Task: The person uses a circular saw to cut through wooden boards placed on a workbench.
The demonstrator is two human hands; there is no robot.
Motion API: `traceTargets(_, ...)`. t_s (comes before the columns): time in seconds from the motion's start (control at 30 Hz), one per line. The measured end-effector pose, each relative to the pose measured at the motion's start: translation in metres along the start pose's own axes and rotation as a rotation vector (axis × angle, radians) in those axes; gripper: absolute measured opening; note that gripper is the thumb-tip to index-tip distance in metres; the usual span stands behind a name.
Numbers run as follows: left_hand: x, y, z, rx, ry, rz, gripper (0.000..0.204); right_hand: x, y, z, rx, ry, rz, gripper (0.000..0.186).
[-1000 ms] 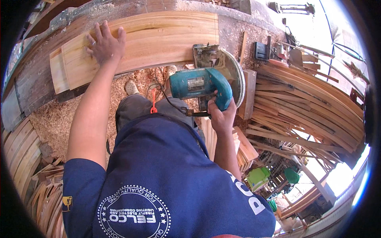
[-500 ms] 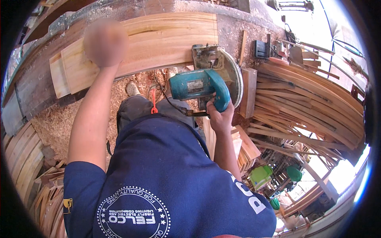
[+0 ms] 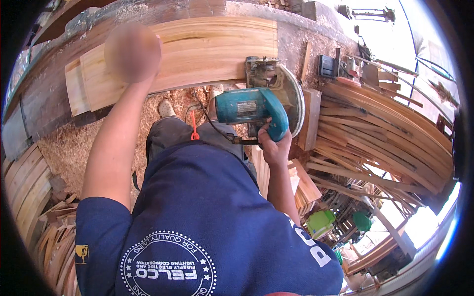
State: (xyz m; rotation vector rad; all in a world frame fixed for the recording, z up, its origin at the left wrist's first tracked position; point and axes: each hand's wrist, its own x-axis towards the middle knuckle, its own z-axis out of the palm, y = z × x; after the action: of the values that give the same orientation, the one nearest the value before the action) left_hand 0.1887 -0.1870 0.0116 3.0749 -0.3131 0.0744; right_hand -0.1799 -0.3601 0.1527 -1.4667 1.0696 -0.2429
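Note:
A teal circular saw (image 3: 242, 105) rests its metal base plate (image 3: 260, 69) at the near right edge of a light wooden board (image 3: 217, 44). My right hand (image 3: 274, 143) is wrapped round the saw's curved rear handle, and the round guard lies to the right of the board's end. At the board's left part is my left hand (image 3: 133, 53), smeared by a blur that hides its fingers. A second, paler board (image 3: 76, 89) shows at the far left end. Faint lines cross the board close to its right end.
Stacked wooden strips (image 3: 385, 133) fill the right side. The saw's black cord (image 3: 217, 126) runs back toward my legs. Shavings (image 3: 69, 148) cover the floor around my feet. Next to the saw guard stands a wooden block (image 3: 309, 118), and a thin stick (image 3: 306, 61) lies on the bench.
The boards and the saw appear slightly farther right in the view, with little visible change between them. My right hand keeps its hold on the saw handle.

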Motion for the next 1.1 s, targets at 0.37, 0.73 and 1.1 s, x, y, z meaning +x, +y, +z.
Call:
traceTargets(0.37, -0.002, -0.001, -0.001, 0.034, -0.038, 0.032, 0.073, 0.003, 0.003, 0.002, 0.027, -0.003, 0.011, 0.028)
traceTargets(0.73, -0.003, -0.004, 0.002, 0.066, -0.039, 0.043, 0.072, 0.010, -0.004, -0.003, 0.031, -0.078, 0.052, 0.029)
traceTargets(1.1, -0.006, -0.006, 0.004, 0.050, 0.001, 0.052, 0.072, 0.013, -0.005, 0.000, 0.094, -0.089, 0.059, 0.030)
